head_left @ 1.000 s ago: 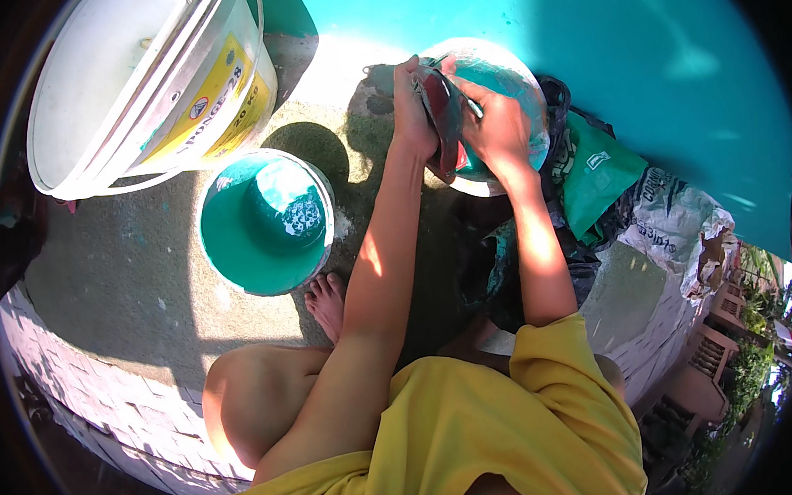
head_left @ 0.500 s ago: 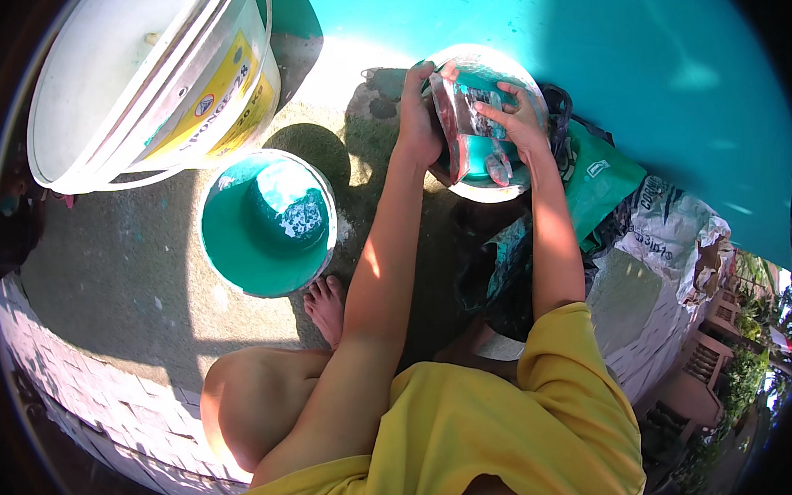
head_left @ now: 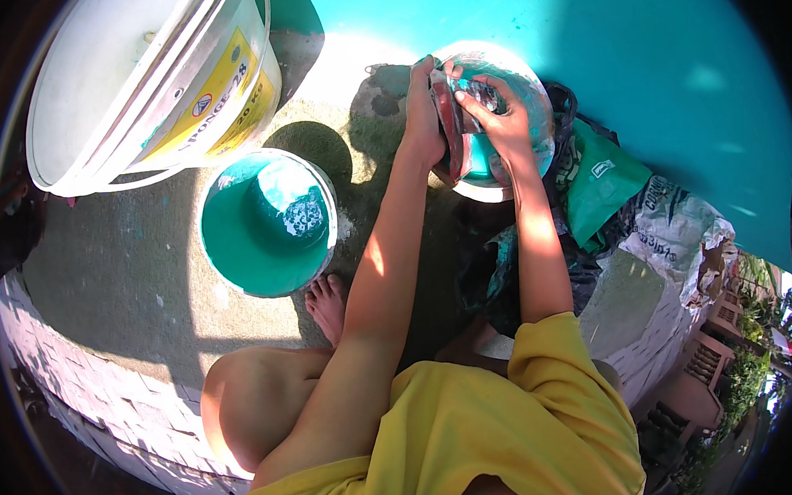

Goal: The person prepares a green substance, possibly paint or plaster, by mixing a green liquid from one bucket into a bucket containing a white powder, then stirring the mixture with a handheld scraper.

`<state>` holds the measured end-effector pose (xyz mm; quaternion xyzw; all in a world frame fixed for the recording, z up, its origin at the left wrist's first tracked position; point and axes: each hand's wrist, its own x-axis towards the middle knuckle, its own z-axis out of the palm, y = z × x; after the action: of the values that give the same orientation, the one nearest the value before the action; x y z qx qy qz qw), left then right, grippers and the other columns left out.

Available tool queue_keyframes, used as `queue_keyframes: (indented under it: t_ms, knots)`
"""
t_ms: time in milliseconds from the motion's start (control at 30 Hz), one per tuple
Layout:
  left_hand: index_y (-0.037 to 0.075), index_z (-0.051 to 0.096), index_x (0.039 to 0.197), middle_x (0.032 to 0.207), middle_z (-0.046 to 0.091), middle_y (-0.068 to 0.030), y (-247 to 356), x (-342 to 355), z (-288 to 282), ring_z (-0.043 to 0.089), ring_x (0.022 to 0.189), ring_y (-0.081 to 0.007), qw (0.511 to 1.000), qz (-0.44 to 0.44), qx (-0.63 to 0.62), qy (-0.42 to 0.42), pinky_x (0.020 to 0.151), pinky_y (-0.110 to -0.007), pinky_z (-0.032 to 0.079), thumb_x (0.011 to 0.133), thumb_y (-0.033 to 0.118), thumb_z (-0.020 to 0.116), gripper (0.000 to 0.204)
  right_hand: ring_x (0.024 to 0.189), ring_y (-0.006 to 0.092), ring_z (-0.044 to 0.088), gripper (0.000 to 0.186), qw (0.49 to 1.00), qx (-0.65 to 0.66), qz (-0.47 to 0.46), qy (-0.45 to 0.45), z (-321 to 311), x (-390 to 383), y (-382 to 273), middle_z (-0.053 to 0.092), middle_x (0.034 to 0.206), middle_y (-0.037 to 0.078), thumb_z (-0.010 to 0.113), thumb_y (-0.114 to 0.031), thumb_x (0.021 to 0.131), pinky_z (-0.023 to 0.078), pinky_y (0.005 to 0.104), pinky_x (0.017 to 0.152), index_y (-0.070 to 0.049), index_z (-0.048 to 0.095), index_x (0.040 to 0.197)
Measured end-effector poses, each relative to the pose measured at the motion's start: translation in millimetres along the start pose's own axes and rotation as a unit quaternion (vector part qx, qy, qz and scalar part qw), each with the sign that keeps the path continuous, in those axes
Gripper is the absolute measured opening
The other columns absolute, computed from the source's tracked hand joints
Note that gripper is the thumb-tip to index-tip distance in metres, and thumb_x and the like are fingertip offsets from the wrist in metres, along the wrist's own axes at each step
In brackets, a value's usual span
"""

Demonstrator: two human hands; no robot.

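A green wall is the biggest thing. On the left is a big white bucket. The smaller bucket near it is green inside. The round tub already has green in it. The red packet is over the tub's left part and not put down yet. The left hand grips it. The right hand has bent fingers at it; I cannot tell if they pinch, or how much is left inside.
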<state>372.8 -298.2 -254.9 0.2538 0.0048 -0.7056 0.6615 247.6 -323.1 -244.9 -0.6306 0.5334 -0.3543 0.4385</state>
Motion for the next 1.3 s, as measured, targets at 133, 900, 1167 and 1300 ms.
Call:
queue_keyframes:
  t_ms: [133, 900, 1167, 1300]
  knots:
    - [0.006, 0.051, 0.119, 0.116, 0.058, -0.0085, 1.4, -3.0, 5.5, 0.054, 0.107, -0.0223, 1.000, -0.004, -0.013, -0.011, 0.094, -0.038, 0.042, 0.091, 0.047, 0.041, 0.051, 0.076, 0.0103, 0.062, 0.035, 0.993, -0.036, -0.099, 0.043, -1.1, 9.7, 8.8, 0.069, 0.083, 0.007, 0.082, -0.015, 0.072, 0.050, 0.0259, 0.071, 0.001, 0.066, 0.098]
    - [0.004, 0.055, 0.120, 0.109, 0.058, -0.0079, 2.2, -2.5, 1.1, 0.056, 0.100, -0.0238, 1.000, -0.027, 0.009, -0.007, 0.090, -0.041, 0.043, 0.088, 0.052, 0.039, 0.059, 0.076, 0.0151, 0.064, 0.042, 0.991, -0.103, -0.072, 0.036, -3.9, 12.7, 3.2, 0.070, 0.081, 0.009, 0.084, -0.026, 0.067, 0.050, 0.0298, 0.073, -0.002, 0.068, 0.097]
    - [0.005, 0.055, 0.120, 0.109, 0.059, -0.0117, 2.3, -2.9, 6.1, 0.056, 0.101, -0.0251, 1.000, -0.013, 0.014, -0.018, 0.089, -0.040, 0.044, 0.088, 0.053, 0.038, 0.059, 0.085, 0.0172, 0.065, 0.051, 0.998, -0.052, -0.040, 0.003, -4.8, 18.1, 0.7, 0.071, 0.086, 0.010, 0.086, -0.033, 0.063, 0.049, 0.0323, 0.080, -0.004, 0.068, 0.101]
    - [0.006, 0.051, 0.118, 0.106, 0.058, -0.0108, 4.7, -1.7, -1.9, 0.056, 0.098, -0.0244, 0.999, -0.041, 0.001, -0.034, 0.089, -0.040, 0.044, 0.086, 0.051, 0.046, 0.056, 0.090, 0.0199, 0.065, 0.052, 0.990, -0.141, -0.014, 0.012, -6.8, 16.2, -5.9, 0.070, 0.093, 0.011, 0.085, -0.035, 0.064, 0.049, 0.0331, 0.082, -0.005, 0.068, 0.102]
